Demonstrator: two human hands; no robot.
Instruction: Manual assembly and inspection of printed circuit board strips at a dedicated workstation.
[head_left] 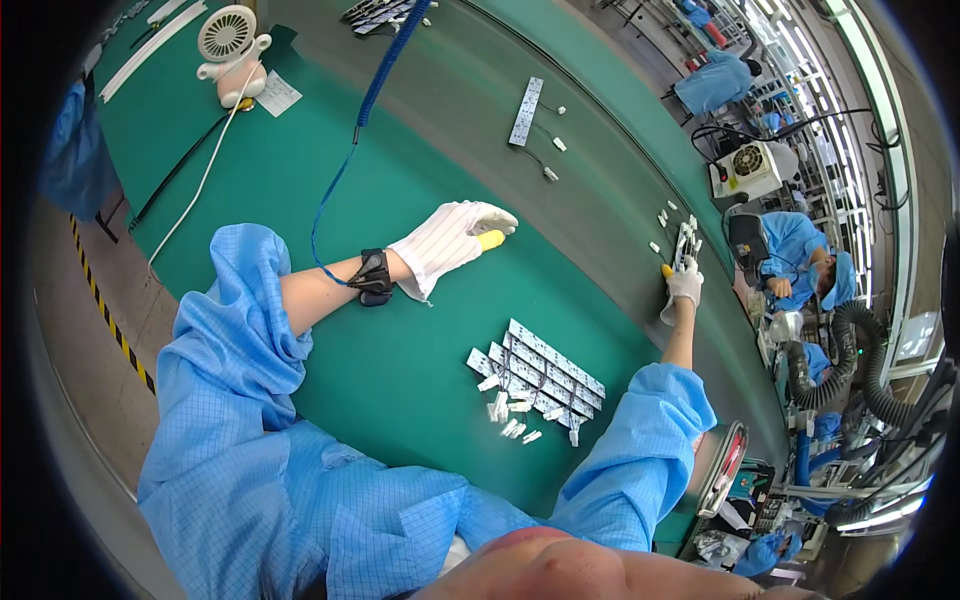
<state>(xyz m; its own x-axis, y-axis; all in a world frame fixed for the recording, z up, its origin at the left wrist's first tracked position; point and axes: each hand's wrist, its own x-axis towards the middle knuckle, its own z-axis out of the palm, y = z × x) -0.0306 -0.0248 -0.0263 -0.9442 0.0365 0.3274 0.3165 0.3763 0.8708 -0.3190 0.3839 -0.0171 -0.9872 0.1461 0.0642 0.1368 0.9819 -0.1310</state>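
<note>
My left hand, in a white striped glove with a yellow cover on one finger, rests over the green mat near the edge of the grey belt. Its fingers are loosely curved, apart from the thumb, and nothing is in them. Out to the right, my right hand, also gloved, is closed on a bundle of circuit board strips over the grey belt. White connectors stick out around that bundle. Between my arms lies a fanned stack of circuit board strips, with dark wires and several white connectors toward me.
One circuit board strip with wired connectors lies on the grey belt. More strips lie farther up it. A small fan stands at the far left. A blue coiled cord runs to my left wristband. Co-workers sit across.
</note>
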